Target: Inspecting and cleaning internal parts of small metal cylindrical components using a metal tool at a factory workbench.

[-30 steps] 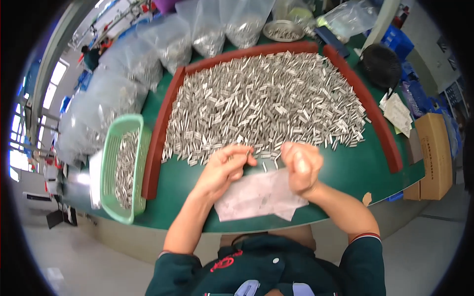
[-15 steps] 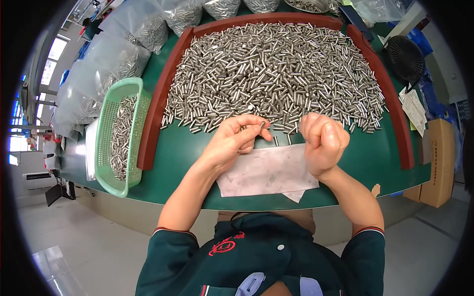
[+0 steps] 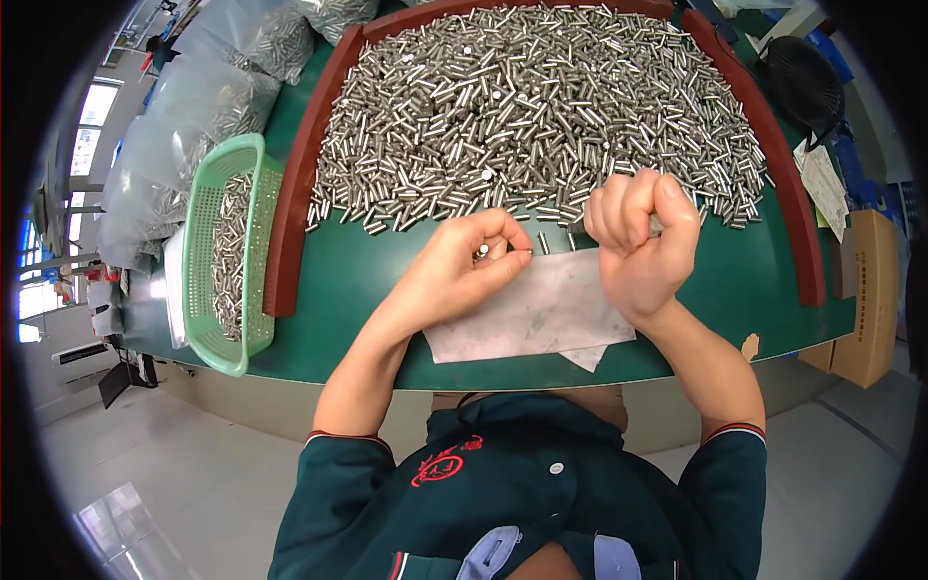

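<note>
My left hand [image 3: 462,266] is closed above the left part of a stained whitish cloth [image 3: 527,314], and the shiny end of a metal pin [image 3: 482,250] shows inside its curled fingers. Raised over the cloth's right edge, my right hand [image 3: 646,242] makes a fist. A bit of something greyish shows between its fingers and palm, too hidden to name. Between the hands, a few loose metal pins [image 3: 543,243] lie on the green table by the cloth's far edge. Beyond them spreads a large pile of short cylindrical steel pins [image 3: 522,126].
A dark red wooden frame [image 3: 297,213] borders the pile on three sides. At left stands a green plastic basket [image 3: 263,280] of pins, with pin-filled clear bags [image 3: 145,174] behind it. A black fan [image 3: 800,82], papers [image 3: 822,188] and a cardboard box [image 3: 875,300] are at right.
The pin in my left hand has gone from near the fingertips to deeper within the curled fingers. My right fist has turned and risen toward the pile. The whole view has shifted slightly.
</note>
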Motion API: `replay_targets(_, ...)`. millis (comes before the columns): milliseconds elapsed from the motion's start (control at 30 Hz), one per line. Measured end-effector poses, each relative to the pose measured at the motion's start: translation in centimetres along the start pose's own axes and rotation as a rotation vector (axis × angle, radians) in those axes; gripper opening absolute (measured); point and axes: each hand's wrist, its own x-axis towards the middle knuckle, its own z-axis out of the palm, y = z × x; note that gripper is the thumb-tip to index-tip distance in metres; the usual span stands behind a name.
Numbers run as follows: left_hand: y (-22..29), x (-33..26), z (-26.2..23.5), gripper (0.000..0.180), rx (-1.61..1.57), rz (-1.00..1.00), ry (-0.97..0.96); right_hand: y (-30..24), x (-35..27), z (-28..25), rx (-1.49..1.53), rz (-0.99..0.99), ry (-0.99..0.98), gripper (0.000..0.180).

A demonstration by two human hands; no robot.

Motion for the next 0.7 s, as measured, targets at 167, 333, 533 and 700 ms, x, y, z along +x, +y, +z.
replay_targets(167, 0.8, -0.6, 0.8, 0.008, 0.323, 0.001, -0.021, 0.3, -0.9, 0.7, 0.026, 0.117, -0.013, 0.039)
replay_targets(333, -0.2, -0.7, 1.3, 0.009, 0.370, 0.054, 0.027, 0.8, -1.4, 1.0, 0.077, 0.217, 0.025, 0.038)
replay_targets(533, 0.2, -0.3, 1.9, 0.010, 0.470, 0.101, 0.059, 1.1, -1.3, 0.7, 0.174, 0.282, 0.131, 0.036)
replay_targets(700, 0.4, -0.5, 1.6, 0.010, 0.433, 0.013, 0.075, 1.4, -1.3, 0.7, 0.173, 0.271, 0.151, 0.033)
